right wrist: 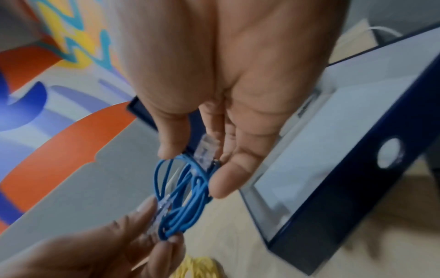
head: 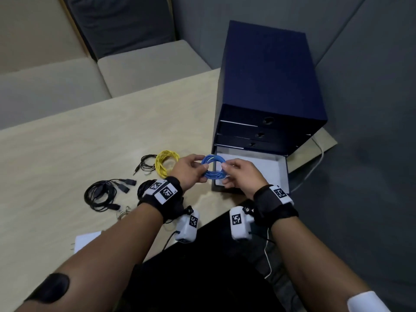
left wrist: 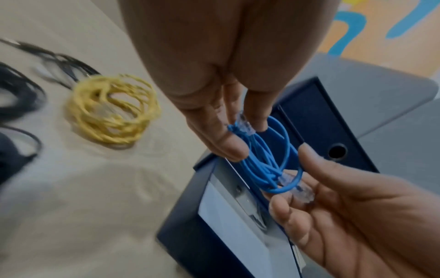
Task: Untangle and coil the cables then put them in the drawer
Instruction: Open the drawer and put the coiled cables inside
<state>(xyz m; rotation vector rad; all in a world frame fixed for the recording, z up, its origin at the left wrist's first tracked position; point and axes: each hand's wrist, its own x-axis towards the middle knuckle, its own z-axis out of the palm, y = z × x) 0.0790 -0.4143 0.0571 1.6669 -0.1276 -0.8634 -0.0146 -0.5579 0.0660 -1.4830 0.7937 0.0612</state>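
A coiled blue cable (head: 213, 166) (left wrist: 266, 159) (right wrist: 183, 195) hangs between both hands, just above the front left corner of the open bottom drawer (head: 258, 167) (left wrist: 226, 225) (right wrist: 321, 159). My left hand (head: 191, 170) (left wrist: 238, 139) pinches its left side, near a clear plug. My right hand (head: 234, 174) (right wrist: 202, 163) pinches its right side with another clear plug against the fingers. A coiled yellow cable (head: 166, 163) (left wrist: 112, 111) lies on the table left of the hands. Black cables (head: 105, 192) lie further left.
The dark blue drawer cabinet (head: 270, 82) stands at the table's right end, its upper drawers closed. A thin black audio cable (head: 146, 164) lies by the yellow coil. A white paper (head: 86, 240) sits near the front edge of the table (head: 67, 154). Sofa cushions lie beyond.
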